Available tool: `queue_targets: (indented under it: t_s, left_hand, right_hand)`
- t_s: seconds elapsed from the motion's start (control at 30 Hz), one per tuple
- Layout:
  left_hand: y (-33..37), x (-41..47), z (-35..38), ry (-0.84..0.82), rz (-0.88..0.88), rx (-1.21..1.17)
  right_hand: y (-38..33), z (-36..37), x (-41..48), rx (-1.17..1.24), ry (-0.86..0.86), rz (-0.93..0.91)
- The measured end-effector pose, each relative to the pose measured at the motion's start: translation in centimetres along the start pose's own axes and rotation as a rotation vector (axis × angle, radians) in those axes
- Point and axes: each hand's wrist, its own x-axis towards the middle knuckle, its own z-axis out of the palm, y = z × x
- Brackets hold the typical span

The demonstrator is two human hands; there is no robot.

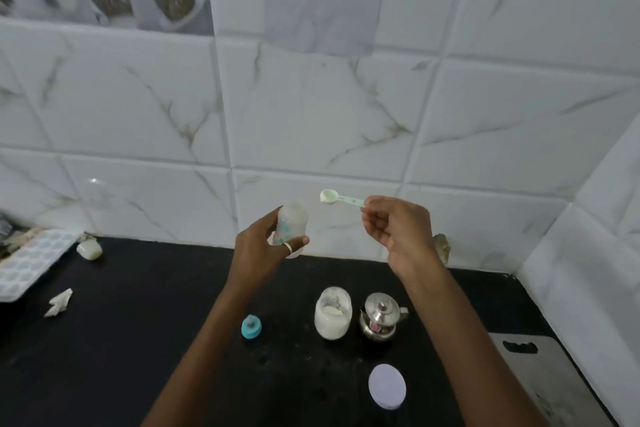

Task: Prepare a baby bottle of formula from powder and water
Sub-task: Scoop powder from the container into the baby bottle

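At frame centre, above the black table (pixel 138 340), the left hand (pixel 258 253) grips a small clear plastic baby bottle (pixel 291 224) round its body. The right hand (pixel 398 229) pinches a pale green plastic scoop (pixel 337 198) by its handle end. Both look light and rigid; the smooth bottle could slip.

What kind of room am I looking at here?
Most likely a home kitchen. A black countertop runs along a marble-look tiled wall. On the counter stand a small steel kettle and an open jar of white powder, and what looks like an ice-cube tray lies at the left edge.
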Motion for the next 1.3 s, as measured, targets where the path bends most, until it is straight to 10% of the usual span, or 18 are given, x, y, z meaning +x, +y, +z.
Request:
queue_targets:
  t_s: [0.63,1.3]
  left_hand:
    - [6.2,-1.9,-1.4,0.114,0.046,0.042]
    - [5.9,-1.3,-1.5,0.114,0.020,0.035]
  right_hand:
    - [-3.8,2.8,-3.1,-0.316,-0.081,-0.272]
    - [-0.6,2.0,-3.0,-1.006,-0.228,-1.434]
